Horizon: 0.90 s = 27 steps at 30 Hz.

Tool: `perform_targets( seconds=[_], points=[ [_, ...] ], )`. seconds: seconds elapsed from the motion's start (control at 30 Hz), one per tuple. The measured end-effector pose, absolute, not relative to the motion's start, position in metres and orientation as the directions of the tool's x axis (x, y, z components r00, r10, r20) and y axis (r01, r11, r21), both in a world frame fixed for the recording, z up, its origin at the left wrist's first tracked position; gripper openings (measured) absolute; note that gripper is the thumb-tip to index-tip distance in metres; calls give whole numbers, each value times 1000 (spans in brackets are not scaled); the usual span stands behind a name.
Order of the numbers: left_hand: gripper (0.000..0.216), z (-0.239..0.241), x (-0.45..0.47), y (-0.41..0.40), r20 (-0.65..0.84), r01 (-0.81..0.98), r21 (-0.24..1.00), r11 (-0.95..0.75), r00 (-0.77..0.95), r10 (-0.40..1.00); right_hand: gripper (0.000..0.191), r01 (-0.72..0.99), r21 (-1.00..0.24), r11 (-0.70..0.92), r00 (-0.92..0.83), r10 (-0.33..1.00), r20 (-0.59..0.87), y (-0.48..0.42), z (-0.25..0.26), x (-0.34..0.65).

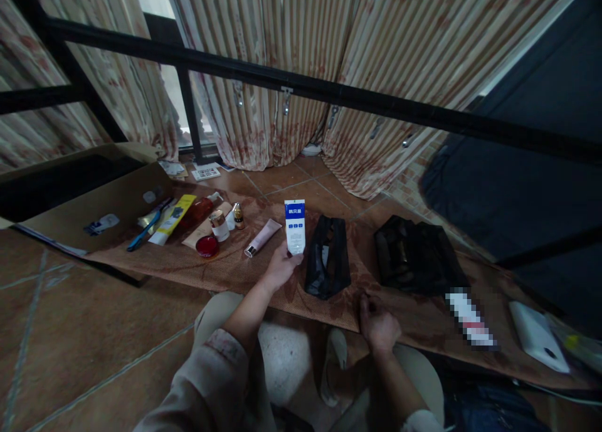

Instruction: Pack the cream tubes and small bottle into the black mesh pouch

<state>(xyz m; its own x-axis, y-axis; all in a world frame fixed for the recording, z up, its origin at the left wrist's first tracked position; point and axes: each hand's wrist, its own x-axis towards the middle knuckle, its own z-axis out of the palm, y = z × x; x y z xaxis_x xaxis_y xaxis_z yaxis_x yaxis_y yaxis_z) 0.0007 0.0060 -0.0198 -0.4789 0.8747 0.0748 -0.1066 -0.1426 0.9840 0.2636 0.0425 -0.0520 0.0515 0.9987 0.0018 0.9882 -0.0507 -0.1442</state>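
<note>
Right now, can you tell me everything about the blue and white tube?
The tube looks like plastic, mostly white, with a blue band near its flat top, white writing on it, three small blue boxes and print too tiny to read. The left hand grips its lower end, holding it nearly upright, between a pink tube and a black bag in the picture.

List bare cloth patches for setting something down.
A bare cloth strip shows between the small black bag and the larger black bag, beyond the right hand. Another lies between the pink tube and the near edge, left of the left forearm. Things crowd together from the cardboard box to the red jar.
</note>
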Motion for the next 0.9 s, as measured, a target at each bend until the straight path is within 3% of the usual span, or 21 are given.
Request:
perform_targets(
  seconds=[0.9],
  points=[
    [33, -18, 2, 5, 50, -144, 980, -137, -487, 872, 48, 988, -146, -47, 50, 999, 16, 43, -55, 265]
  ],
)
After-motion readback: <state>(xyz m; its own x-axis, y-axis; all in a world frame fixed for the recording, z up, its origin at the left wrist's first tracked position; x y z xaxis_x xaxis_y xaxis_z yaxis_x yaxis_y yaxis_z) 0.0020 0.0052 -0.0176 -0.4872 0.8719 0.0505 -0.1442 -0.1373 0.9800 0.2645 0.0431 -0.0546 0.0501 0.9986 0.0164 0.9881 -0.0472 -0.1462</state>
